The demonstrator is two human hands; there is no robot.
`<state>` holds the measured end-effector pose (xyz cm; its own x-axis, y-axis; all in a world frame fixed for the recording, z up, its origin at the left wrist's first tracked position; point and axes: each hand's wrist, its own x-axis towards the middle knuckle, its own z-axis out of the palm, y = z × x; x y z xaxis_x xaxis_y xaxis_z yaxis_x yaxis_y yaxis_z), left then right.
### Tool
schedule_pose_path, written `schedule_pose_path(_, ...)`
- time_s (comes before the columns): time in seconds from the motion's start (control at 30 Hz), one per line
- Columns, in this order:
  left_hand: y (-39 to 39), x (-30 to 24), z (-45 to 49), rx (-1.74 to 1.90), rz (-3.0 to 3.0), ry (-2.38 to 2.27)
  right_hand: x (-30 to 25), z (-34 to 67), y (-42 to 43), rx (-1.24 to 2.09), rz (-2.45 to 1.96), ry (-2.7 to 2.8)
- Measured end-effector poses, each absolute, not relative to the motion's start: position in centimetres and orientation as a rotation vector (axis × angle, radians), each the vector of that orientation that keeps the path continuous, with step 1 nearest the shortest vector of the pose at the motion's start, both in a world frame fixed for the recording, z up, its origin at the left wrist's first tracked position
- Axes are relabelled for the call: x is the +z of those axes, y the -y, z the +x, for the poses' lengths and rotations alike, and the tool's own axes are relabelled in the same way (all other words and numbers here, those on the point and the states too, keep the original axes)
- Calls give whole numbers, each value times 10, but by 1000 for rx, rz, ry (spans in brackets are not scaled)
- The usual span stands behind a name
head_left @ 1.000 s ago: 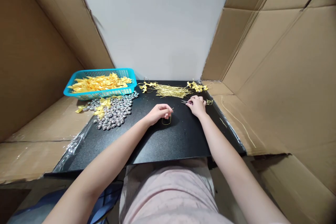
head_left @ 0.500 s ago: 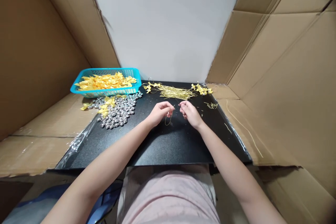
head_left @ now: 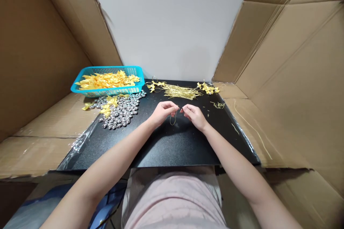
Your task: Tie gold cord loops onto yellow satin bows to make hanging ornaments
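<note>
Over the middle of the black table (head_left: 172,154), my left hand (head_left: 164,111) pinches a thin gold cord (head_left: 172,122), which hangs below the fingers in a loop. My right hand (head_left: 195,116) is closed close beside it, thumb and finger pressed together on something small and dark that I cannot make out. The fingertips of both hands almost meet. Just beyond them lies a bundle of gold cords (head_left: 181,92). Yellow bows with cords lie at its left (head_left: 153,86) and more yellow bows (head_left: 208,88) at its right.
A turquoise basket (head_left: 107,92) full of yellow ribbon bows stands at the back left. In front of it spread many silver beads (head_left: 120,114), with a few bows on top. Cord scraps (head_left: 218,105) lie at the right. Cardboard walls (head_left: 295,61) rise on both sides.
My right hand has come nearer to my left, so the gap between the fingertips is smaller. The cord loop still hangs from my left hand. The view has shifted slightly.
</note>
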<state>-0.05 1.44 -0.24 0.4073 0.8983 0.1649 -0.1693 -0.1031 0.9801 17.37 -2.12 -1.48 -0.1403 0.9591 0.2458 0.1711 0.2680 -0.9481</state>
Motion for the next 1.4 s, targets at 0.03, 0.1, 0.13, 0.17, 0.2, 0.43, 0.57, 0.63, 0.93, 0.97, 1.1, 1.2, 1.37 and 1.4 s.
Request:
schedule_pose_path(0.03,-14,-2,0,1042,1377,-719,-14,174,21,1002,-1084,1548)
schedule_pose_path(0.1,-14,-2,0,1041,1377,-725,-13,174,21,1011,-1078,1550)
schedule_pose_path(0.13,-14,-2,0,1040,1375,-727,-13,174,21,1016,-1075,1552)
schedule_pose_path(0.17,-14,-3,0,1040,1374,-729,-13,174,21,1020,-1072,1553)
schedule_pose_path(0.2,-14,-3,0,1039,1372,-730,-13,174,21,1023,-1069,1554)
schedule_pose_path(0.43,-16,-6,-1,1028,1369,-718,-12,174,20,1003,-1061,1561)
schedule_pose_path(0.57,-17,-8,-1,1025,1369,-711,-12,174,19,990,-1068,1558)
schedule_pose_path(0.63,-17,-8,-1,1020,1369,-712,-13,174,19,985,-1073,1554)
schedule_pose_path(0.93,-18,-9,-1,1006,1367,-718,-14,172,18,940,-1074,1512)
schedule_pose_path(0.97,-18,-9,-1,1007,1366,-721,-15,172,17,933,-1076,1503)
schedule_pose_path(1.1,-20,-11,-2,1006,1360,-733,-18,179,11,895,-1101,1429)
schedule_pose_path(1.2,-21,-11,-2,1005,1357,-739,-19,187,4,863,-1118,1359)
schedule_pose_path(1.37,-21,-10,-1,1009,1360,-737,-18,186,6,887,-1093,1398)
schedule_pose_path(1.4,-21,-10,-1,1010,1361,-736,-17,183,8,903,-1082,1426)
